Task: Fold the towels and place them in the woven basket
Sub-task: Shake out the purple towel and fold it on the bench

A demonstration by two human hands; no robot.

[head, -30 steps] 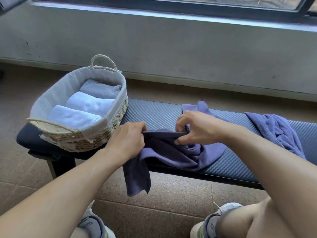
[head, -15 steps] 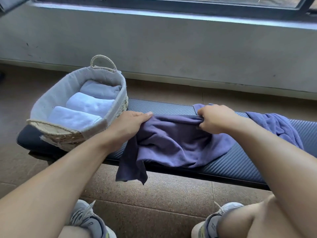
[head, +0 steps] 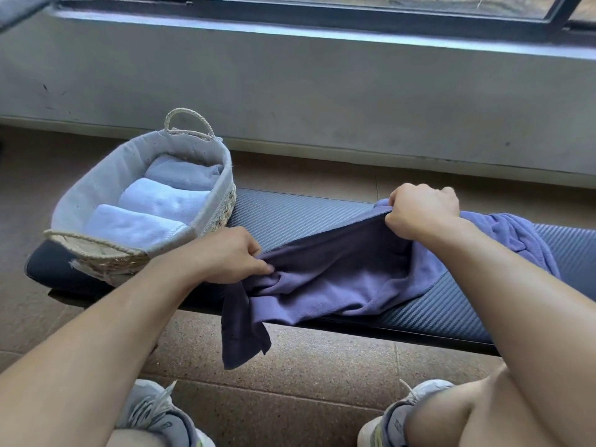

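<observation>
A purple towel (head: 325, 282) lies crumpled on the dark padded bench (head: 290, 214), one corner hanging over the front edge. My left hand (head: 232, 256) pinches its upper edge on the left. My right hand (head: 422, 209) grips the same edge farther right and back, so the edge is stretched between them. A second purple towel (head: 512, 237) lies bunched behind my right forearm. The woven basket (head: 222, 204) with a grey cloth liner stands on the bench's left end. It holds three folded towels, pale blue and lilac (head: 161, 201).
A low concrete wall under a window (head: 322, 91) runs behind the bench. Brown tiled floor (head: 306, 375) lies in front, with my two grey sneakers and bare knees at the bottom of the view.
My hands have moved apart along the towel's edge, the right one going right and back. The towel is pulled wider across the bench.
</observation>
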